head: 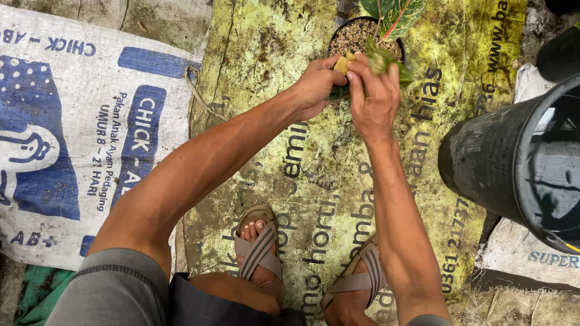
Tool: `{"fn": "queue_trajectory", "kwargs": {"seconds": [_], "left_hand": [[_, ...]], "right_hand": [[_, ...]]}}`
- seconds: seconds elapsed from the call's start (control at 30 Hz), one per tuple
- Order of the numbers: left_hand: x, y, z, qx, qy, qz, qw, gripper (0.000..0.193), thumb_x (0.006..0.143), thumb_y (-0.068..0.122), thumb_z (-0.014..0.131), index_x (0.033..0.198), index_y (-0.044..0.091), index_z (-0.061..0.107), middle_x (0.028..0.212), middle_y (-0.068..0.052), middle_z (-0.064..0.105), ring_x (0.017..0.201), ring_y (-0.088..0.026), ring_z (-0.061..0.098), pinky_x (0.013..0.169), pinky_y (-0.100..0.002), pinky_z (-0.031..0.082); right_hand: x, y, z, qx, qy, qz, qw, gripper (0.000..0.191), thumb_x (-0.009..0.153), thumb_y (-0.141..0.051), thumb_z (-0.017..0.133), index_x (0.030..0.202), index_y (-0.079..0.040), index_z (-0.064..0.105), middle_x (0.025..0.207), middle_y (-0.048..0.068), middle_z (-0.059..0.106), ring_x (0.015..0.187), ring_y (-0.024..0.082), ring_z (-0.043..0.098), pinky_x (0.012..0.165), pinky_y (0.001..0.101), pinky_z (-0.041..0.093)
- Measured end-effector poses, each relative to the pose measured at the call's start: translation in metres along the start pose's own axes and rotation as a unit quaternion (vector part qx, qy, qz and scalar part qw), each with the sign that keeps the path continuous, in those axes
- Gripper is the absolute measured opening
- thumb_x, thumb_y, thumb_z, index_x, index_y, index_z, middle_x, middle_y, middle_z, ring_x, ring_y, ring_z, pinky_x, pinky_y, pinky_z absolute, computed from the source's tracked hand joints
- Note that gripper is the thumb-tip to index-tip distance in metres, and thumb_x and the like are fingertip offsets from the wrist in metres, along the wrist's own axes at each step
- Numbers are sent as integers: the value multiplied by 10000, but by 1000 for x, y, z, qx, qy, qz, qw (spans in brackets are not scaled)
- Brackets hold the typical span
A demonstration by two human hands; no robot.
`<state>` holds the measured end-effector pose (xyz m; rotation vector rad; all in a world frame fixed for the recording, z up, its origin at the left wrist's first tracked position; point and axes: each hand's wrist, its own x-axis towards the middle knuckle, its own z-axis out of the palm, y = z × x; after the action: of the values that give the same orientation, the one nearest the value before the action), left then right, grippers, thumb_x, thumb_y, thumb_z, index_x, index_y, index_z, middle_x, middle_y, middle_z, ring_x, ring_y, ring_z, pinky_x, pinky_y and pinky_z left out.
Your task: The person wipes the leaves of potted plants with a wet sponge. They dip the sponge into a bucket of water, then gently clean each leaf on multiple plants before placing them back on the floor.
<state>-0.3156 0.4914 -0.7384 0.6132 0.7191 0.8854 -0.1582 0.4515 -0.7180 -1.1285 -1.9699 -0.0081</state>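
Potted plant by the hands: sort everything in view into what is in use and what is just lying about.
In use:
left hand, yellowed leaf in its grip
right hand, on a green leaf
small black pot

Lying about:
large black bucket
white and blue sack
yellow printed sheet underfoot

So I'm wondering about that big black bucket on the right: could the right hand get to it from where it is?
Probably yes. The right hand is busy holding leaves at the small potted plant, but nothing lies on the yellow-green mat between it and the black bucket.
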Motion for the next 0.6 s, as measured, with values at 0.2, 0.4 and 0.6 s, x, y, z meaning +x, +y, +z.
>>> {"fn": "queue_trajectory", "kwargs": {"seconds": [0.2,0.4,0.6], "left_hand": [[-4,4,0,-35,11,-10,999,508,904,-136,461,1402,-40,489,1306,-241,561,1053,-279,673,974,-424,601],[-5,3,0,-45,-2,-7,999,395,926,-124,449,1305,-91,551,1211,-241,584,990,-247,635,895,-408,633],[-3,2,-5,-53,15,-1,998,390,881,75,479,1249,-40,537,1047,-160,593,947,-235,606,834,-425,612]], "right_hand": [[12,20,5,-13,-68,132,989,80,1065,-102,713,1111,-52,756,954,131,681,904,245,543,753,394,456],[8,14,9,-29,-66,65,995,124,1060,-146,677,1133,-71,743,969,125,689,857,248,585,734,411,505],[13,4,19,23,-39,152,987,124,1051,-151,675,1146,-109,742,1026,130,740,834,256,700,692,408,610]]}}
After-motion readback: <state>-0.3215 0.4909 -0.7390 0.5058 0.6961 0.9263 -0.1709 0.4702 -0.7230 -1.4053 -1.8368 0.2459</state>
